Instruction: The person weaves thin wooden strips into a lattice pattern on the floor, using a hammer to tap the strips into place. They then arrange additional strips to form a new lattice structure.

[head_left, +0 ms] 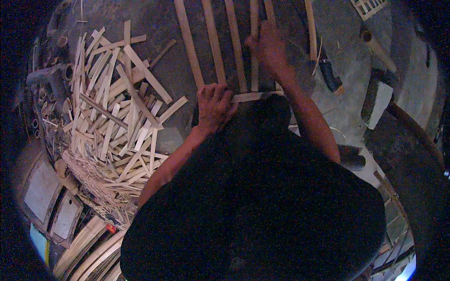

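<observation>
Several long wooden slats [213,44] run away from me side by side, their near ends meeting a short wooden crosspiece [255,97] close to my body. My left hand [215,107] is closed over the left end of this crosspiece, its fingers curled at the slat ends and hiding that joint. Farther off, my right hand [269,49] is closed around the slat [269,10] at the right of the row. Its thumb side reaches the neighbouring slat [254,70]. The fingertips of the right hand are partly hidden.
To the left lies a loose heap of cut wooden strips [112,103], with shavings [96,175] below. Bent strips [84,248] lie at lower left. On the right are a dark tool handle [330,77], a pale-faced block [378,105] and a tube-like piece [378,50].
</observation>
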Tool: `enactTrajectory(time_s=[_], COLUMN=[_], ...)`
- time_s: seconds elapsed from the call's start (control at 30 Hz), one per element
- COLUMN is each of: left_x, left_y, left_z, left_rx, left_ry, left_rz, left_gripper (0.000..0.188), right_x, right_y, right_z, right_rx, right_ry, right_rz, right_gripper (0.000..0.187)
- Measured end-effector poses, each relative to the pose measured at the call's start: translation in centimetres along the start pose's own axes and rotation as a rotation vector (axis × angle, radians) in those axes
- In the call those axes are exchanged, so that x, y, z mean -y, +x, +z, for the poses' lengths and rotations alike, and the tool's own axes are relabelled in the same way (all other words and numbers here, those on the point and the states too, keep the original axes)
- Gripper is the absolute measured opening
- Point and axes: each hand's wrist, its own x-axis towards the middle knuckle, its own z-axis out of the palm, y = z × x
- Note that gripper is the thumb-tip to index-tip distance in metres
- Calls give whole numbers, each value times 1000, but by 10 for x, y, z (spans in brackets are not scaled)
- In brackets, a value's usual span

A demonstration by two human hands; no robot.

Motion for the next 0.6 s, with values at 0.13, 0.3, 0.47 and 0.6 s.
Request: enactTrajectory(time_s=[0.13, 0.3, 0.47, 0.6], left_x=[0, 1, -7, -1], left_y=[2, 1, 21, 3], left_z=[-4, 0, -29, -4], left_rx=[-8, 1, 326, 15], left_ry=[-62, -9, -192, -10], left_rz=[4, 15, -190, -3], left_gripper=[40, 39, 39, 39], right_x=[-9, -44, -11, -12], right_y=[23, 22, -6, -10], right_z=[-7, 9, -27, -23], right_rx=[79, -167, 83, 49], right_ry=[-111, -93, 196, 228], right_rz=[41, -273, -85, -106], right_gripper=[55, 48, 44, 42])
